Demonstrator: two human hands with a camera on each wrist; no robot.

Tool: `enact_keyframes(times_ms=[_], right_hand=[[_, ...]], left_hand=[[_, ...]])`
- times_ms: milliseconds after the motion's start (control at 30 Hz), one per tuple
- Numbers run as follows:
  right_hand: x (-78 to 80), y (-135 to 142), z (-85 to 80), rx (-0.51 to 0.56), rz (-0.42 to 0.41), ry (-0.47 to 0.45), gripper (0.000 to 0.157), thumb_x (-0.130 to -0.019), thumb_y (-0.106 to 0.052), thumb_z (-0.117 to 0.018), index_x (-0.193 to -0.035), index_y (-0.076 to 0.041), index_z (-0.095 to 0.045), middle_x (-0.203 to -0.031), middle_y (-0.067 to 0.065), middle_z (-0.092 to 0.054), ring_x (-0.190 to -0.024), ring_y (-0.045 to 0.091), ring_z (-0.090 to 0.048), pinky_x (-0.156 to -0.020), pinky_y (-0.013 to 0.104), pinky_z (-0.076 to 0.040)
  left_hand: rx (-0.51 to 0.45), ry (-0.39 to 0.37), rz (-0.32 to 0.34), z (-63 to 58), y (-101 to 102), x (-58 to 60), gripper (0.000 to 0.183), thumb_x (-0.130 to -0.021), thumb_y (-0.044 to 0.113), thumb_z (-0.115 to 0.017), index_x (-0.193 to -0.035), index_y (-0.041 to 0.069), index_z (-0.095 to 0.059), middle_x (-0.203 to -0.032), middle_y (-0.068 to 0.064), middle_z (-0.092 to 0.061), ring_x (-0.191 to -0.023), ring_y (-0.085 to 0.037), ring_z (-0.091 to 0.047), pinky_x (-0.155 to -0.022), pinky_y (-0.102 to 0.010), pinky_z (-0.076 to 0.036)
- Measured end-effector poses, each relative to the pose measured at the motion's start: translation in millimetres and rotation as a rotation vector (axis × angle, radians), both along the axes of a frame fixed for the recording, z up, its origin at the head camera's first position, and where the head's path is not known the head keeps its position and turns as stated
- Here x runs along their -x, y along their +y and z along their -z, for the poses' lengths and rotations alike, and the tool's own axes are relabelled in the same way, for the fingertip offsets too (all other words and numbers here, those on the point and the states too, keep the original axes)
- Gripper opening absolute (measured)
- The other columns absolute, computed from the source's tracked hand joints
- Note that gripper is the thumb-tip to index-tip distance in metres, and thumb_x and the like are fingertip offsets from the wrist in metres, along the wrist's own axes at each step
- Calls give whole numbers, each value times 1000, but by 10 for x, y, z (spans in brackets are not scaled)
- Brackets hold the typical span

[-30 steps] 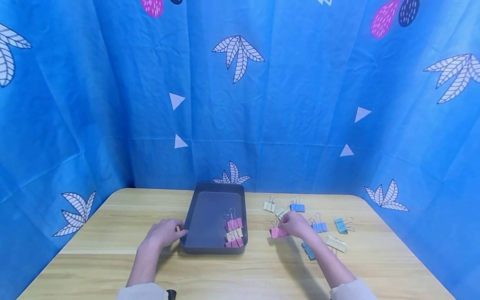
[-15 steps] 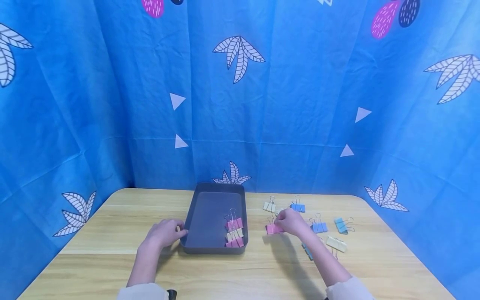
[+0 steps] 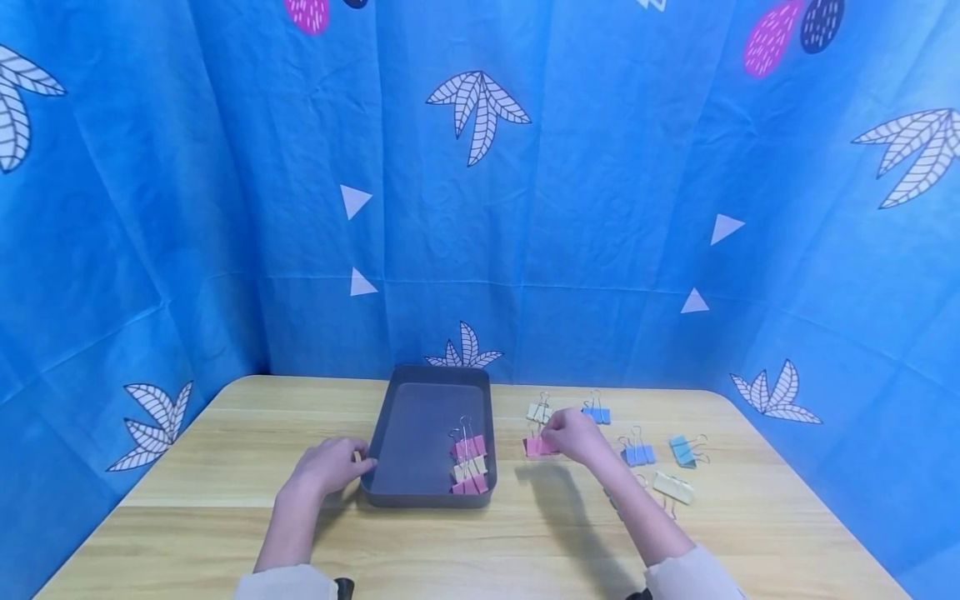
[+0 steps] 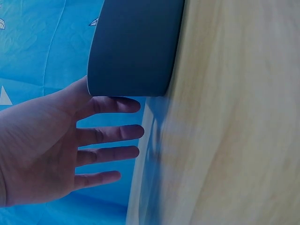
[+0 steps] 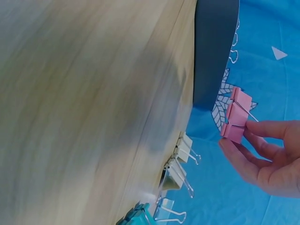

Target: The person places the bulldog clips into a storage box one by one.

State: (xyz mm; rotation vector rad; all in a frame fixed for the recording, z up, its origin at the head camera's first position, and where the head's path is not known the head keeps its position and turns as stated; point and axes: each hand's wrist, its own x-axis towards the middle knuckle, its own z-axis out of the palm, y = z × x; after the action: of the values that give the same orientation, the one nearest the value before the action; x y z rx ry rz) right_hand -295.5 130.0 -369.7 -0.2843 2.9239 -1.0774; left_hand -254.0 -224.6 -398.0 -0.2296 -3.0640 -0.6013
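Note:
At the left side of the dark grey tray [image 3: 408, 433], my left hand [image 3: 324, 468] pinches the wall. In the left wrist view the thumb passes over the rim of the tray [image 4: 136, 49], the index finger lies against the outside, and the other fingers stretch out straight. My right hand [image 3: 576, 435] pinches a pink binder clip [image 5: 239, 115] between thumb and fingers, raised over the table to the right of the tray. Inside the tray, along its right side, two pink binder clips [image 3: 468, 485] and a pale yellow binder clip [image 3: 469, 469] stand in a row.
Behind and right of my right hand lie a pale yellow clip [image 3: 538, 412], a blue clip [image 3: 596, 415], a periwinkle clip [image 3: 639, 454], a teal clip [image 3: 682, 451] and another yellow clip [image 3: 673, 487]. A blue patterned curtain [image 3: 465, 233] hangs behind the wooden table [image 3: 225, 467].
My right hand has moved left and slightly away from me, carrying the pink binder clip toward the tray. My left hand has stayed at the tray's side.

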Motion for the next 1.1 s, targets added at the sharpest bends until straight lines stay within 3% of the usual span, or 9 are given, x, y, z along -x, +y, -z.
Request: enact_keyframes(times_ms=[767, 1100], right_hand=[[75, -174, -42, 31, 6, 45, 8, -84, -3, -59, -86, -1, -66, -67, 3, -57, -58, 16, -49, -52, 27, -44], [105, -241, -52, 12, 17, 76, 10, -83, -5, -61, -90, 1, -66, -77, 4, -62, -68, 17, -55, -61, 32, -49]], left_hand=[[-4, -10, -5, 56, -28, 39, 20, -86, 24, -63, -96, 6, -67, -87, -5, -63, -72, -18, -54, -64, -41, -47], [-3, -4, 4, 36, -19, 28, 21, -86, 25, -63, -96, 6, -67, -89, -6, -63, -75, -19, -55, -68, -44, -47]])
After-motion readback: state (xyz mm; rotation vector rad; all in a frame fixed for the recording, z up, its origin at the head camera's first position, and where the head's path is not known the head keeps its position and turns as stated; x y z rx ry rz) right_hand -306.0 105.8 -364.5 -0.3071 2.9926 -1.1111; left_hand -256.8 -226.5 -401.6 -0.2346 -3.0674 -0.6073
